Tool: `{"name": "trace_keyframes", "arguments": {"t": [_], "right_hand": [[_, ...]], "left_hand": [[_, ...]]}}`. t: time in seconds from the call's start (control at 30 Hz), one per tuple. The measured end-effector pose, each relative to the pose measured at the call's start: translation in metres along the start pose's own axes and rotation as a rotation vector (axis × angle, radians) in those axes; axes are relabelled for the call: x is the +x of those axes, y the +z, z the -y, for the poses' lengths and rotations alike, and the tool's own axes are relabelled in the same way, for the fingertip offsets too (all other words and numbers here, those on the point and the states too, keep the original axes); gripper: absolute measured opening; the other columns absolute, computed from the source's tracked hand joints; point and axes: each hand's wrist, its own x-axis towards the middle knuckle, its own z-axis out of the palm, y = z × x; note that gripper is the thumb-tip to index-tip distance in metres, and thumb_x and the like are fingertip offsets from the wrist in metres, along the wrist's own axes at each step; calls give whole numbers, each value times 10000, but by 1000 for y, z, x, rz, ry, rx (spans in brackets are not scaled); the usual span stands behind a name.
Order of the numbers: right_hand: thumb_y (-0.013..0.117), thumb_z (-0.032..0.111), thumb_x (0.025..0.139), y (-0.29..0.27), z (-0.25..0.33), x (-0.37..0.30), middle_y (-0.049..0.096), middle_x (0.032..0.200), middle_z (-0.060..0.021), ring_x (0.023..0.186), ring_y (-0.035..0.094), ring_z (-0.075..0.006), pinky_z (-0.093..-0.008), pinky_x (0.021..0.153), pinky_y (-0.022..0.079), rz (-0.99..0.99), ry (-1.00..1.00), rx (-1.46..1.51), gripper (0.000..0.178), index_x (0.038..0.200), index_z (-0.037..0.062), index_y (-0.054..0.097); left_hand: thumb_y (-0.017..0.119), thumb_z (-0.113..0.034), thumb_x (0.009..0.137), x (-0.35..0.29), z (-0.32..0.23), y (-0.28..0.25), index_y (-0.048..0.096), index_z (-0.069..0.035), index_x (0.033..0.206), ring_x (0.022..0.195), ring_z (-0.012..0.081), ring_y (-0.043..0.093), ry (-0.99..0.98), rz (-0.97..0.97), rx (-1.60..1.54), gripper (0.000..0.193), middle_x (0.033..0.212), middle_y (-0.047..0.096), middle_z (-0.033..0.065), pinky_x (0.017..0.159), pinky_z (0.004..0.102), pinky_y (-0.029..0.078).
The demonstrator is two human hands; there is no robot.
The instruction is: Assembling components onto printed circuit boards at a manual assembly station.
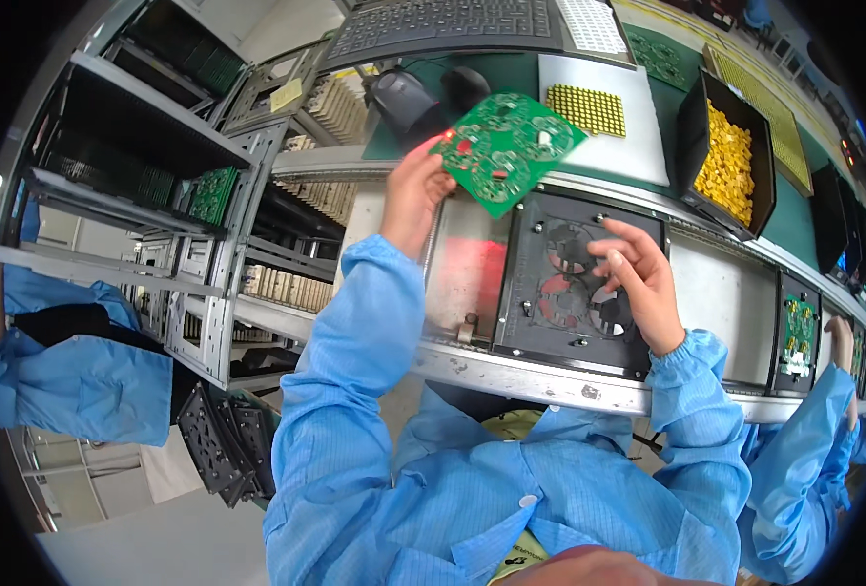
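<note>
My left hand (416,195) pinches a green circuit board (511,171) by its left corner. The board is tilted above the far edge of the conveyor rail, and a red light spot shows near the held corner. A black barcode scanner (401,103) stands just behind it. My right hand (641,283) is empty, its fingers apart and bent, over a black fixture tray (531,322) with round cutouts. That tray rests between the conveyor rails (589,393); the board overlaps the view of its far left corner.
Beyond lie a keyboard (443,27), a mouse (465,90), and white foam (638,146) bearing a yellow grid of small parts (587,109). A black bin (692,137) holds yellow parts (728,171). At left stands a rack (150,98) with boards. Co-workers' sleeves (804,459) appear at right.
</note>
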Motion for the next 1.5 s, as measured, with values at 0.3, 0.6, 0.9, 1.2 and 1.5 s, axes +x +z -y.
{"name": "trace_keyframes", "arguments": {"t": [0.3, 0.6, 0.9, 1.2, 1.5], "right_hand": [[616, 201, 1051, 0, -3, 1, 704, 1082, -42, 855, 630, -80, -220, 709, 493, -3, 19, -19, 362, 1373, 40, 578], [633, 184, 1046, 3, -4, -2, 709, 1089, -41, 849, 626, -70, -212, 703, 491, 57, 66, -56, 349, 1360, 38, 586], [571, 215, 1081, 7, -13, -4, 664, 1264, -67, 950, 637, -113, -275, 771, 524, -79, 5, 99, 442, 1474, 29, 490], [734, 227, 980, -83, 21, 3, 698, 829, 81, 642, 548, 17, -160, 530, 370, -166, 81, -182, 395, 1309, 30, 640], [841, 195, 889, -59, -6, 6, 662, 693, 30, 605, 550, -30, -222, 541, 400, -317, 76, -585, 423, 1233, 36, 653]], "left_hand": [[554, -36, 1024, 17, -18, -37, 598, 43, 1346, 850, 115, 714, 15, -182, -76, 334, 1066, 739, 86, 735, 213, 612], [565, -50, 1022, 11, -22, -30, 629, 29, 1305, 877, 125, 696, -4, -181, -67, 301, 1048, 729, 79, 753, 234, 599], [646, 6, 973, -82, 21, 78, 459, -59, 1156, 960, 222, 728, -312, 344, -26, 269, 1082, 704, 135, 814, 317, 601], [534, -362, 1105, -61, 25, 53, 517, -87, 1102, 741, 90, 552, 170, -19, 301, 276, 933, 591, 17, 655, 243, 444], [675, -229, 1014, -65, 44, 50, 595, -46, 1173, 933, 144, 572, 334, -32, 683, 255, 1053, 602, 44, 844, 297, 470]]}}
